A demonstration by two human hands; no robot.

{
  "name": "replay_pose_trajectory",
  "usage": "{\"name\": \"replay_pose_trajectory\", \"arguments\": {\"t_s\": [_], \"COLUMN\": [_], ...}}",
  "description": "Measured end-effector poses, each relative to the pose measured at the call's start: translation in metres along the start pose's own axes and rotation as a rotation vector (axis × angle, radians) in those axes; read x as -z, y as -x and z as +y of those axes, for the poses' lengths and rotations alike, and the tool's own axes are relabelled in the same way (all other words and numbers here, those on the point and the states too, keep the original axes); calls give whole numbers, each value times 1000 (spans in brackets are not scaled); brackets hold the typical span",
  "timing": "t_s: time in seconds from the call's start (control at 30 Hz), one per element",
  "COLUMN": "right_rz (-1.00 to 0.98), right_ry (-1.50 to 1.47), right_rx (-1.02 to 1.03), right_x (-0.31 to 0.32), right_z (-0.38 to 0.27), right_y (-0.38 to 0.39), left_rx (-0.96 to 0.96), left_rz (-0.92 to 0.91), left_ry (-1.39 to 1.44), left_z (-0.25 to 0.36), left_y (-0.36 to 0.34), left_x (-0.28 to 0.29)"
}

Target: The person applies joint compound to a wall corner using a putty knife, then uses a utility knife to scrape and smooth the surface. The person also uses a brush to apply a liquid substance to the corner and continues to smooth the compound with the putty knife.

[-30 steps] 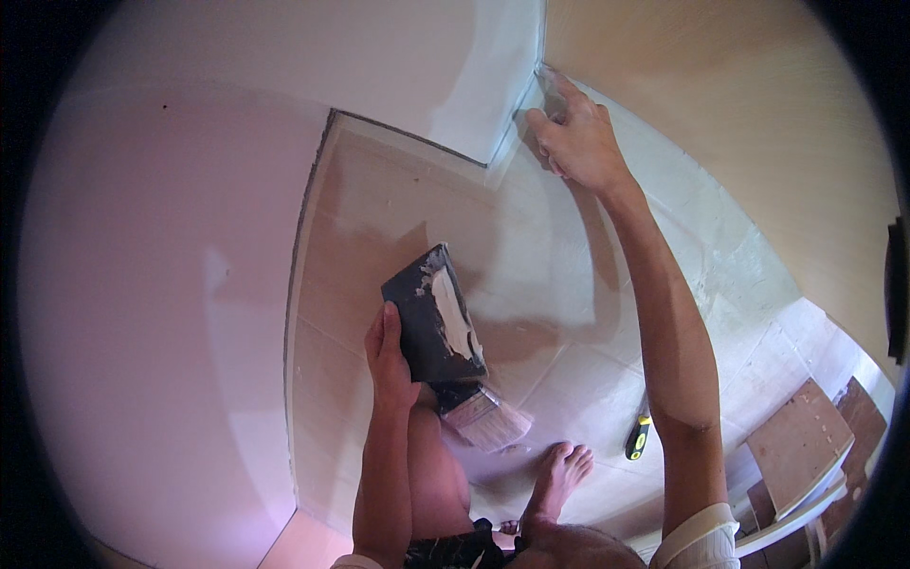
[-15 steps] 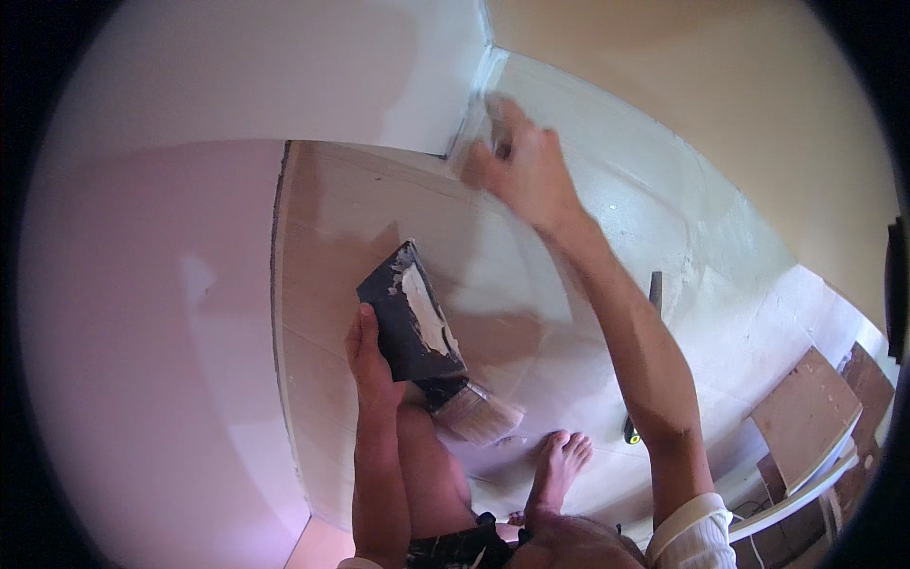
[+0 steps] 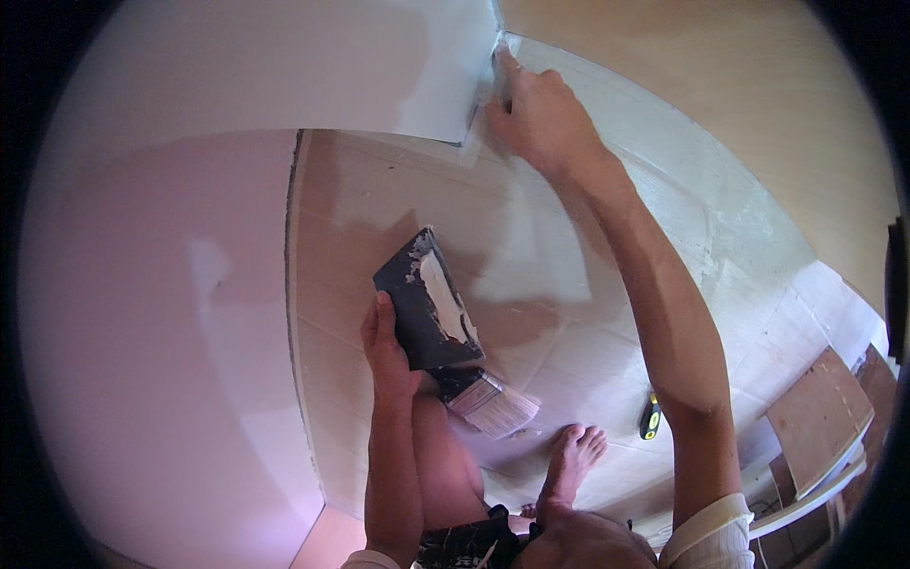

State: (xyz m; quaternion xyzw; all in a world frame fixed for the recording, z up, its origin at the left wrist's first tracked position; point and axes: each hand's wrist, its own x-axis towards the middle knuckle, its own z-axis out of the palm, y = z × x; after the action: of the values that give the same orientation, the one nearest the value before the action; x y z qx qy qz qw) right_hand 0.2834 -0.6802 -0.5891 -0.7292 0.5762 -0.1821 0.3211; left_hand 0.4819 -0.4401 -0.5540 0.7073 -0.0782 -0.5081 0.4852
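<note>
Plate (image 3: pixel 414 322), dark, bearing pale paste (image 3: pixel 444 296), is clamped in left hand (image 3: pixel 387 356) above floor (image 3: pixel 607 356), toward its left edge; brush (image 3: pixel 495 403) shows at plate's lower edge. Right hand (image 3: pixel 553 123): index finger extended at floor's far corner, thumb apart.

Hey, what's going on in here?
A person's left hand holds a flat, dark, rectangular plate bearing off-white paste, with a wide, pale-bristled brush just below. The right hand has a finger extended toward the low corner where white wall meets tan wall. A black and yellow tool handle lies on the pale tiled floor.
</note>
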Motion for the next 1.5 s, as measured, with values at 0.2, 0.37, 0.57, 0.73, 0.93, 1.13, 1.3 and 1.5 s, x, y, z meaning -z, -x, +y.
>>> {"name": "replay_pose_trajectory", "arguments": {"t_s": [0.2,0.37,0.57,0.73,0.93,1.13,1.3,1.5], "right_rz": [-159,47,30,-89,-190,-118,2,-133], "right_ry": [170,125,168,185,190,114,39,172], "right_rx": [-81,-36,-6,-35,33,46,28,-3], "right_x": [-5,-7,1,3,-16,-16,-6,-15], "right_z": [-31,-10,1,-16,-38,-33,-7,-25], "right_y": [28,18,-3,10,57,70,24,42], "left_rx": [27,-3,25,19,43,36,46,26], "left_rz": [5,-8,-12,5,25,-16,12,-33], "left_ry": [3,9,17,20,23,51,-9,46], "left_z": [2,-3,-3,-2,-4,-2,3,2], "left_y": [1,-1,-1,-1,-3,-2,0,-1], "left_x": [2,9,4,4,8,5,1,0]}}
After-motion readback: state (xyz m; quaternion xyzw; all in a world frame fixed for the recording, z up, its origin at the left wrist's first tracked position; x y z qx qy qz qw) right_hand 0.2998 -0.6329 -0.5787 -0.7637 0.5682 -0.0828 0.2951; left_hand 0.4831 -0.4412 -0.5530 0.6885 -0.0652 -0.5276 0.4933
